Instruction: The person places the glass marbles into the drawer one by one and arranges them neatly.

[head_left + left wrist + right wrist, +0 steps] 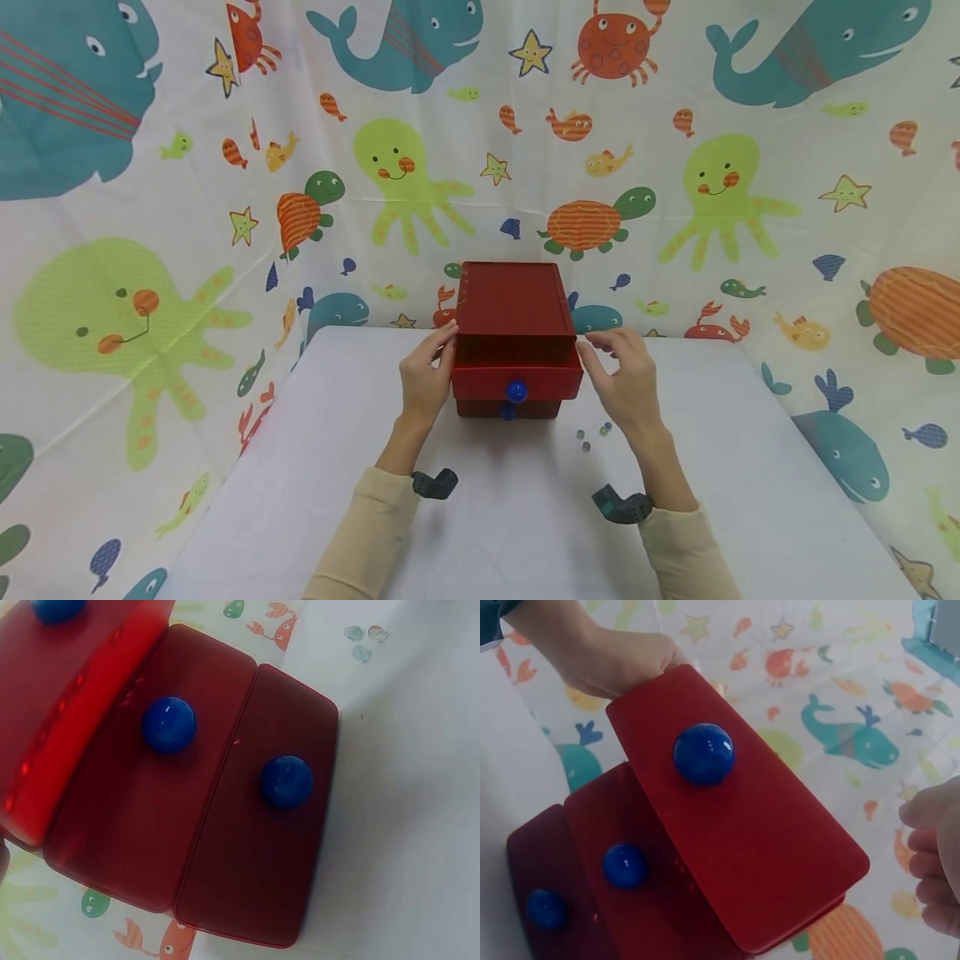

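A dark red chest of drawers (pixel 513 300) stands at the back of the table, with blue round knobs on its three drawers. Its top drawer (pixel 735 817) is pulled out; the inside looks dark in the head view. The middle drawer (pixel 150 780) and bottom drawer (pixel 259 810) sit closed. My left hand (pixel 426 375) rests its fingers against the left side by the top drawer; its fingertips are partly hidden in the right wrist view. On the other side, my right hand (pixel 626 379) is held just off the drawer's right end, fingers loosely bent, holding nothing.
Three small glassy pieces (pixel 361 653) lie on the white tabletop (pixel 510 517), right of the chest. Behind and to the sides hangs a curtain (pixel 480 192) printed with sea animals. A dark band with a small device (pixel 626 507) sits on each wrist.
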Available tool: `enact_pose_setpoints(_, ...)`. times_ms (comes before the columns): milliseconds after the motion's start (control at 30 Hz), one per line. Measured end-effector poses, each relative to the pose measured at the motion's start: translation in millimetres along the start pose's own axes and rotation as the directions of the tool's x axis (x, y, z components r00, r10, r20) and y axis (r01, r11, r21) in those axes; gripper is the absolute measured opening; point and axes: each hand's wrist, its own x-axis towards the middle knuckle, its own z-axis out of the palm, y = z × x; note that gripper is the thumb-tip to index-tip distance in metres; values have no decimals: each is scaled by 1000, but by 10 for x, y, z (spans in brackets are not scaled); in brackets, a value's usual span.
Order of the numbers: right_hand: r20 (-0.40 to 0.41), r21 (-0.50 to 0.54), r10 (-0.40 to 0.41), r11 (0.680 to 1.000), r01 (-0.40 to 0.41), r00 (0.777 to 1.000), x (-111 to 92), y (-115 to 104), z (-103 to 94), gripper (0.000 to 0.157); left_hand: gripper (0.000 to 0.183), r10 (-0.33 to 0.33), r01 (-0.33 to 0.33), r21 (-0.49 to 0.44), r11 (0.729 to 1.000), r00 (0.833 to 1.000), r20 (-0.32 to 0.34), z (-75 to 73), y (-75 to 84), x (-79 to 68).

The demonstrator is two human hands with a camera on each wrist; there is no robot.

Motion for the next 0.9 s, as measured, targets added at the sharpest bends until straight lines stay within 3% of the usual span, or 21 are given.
enact_pose_setpoints(400, -19, -30, 17, 999, -17, 1000, -84, 115, -36, 22, 29, -19, 19, -3, 1000, 1000, 16, -7, -8, 0)
enact_pose_setpoints(900, -15, -59, 118, 991, -118, 993, -282, 304, -13, 20, 28, -10, 10, -2, 1000, 1000, -5, 7, -9, 0)
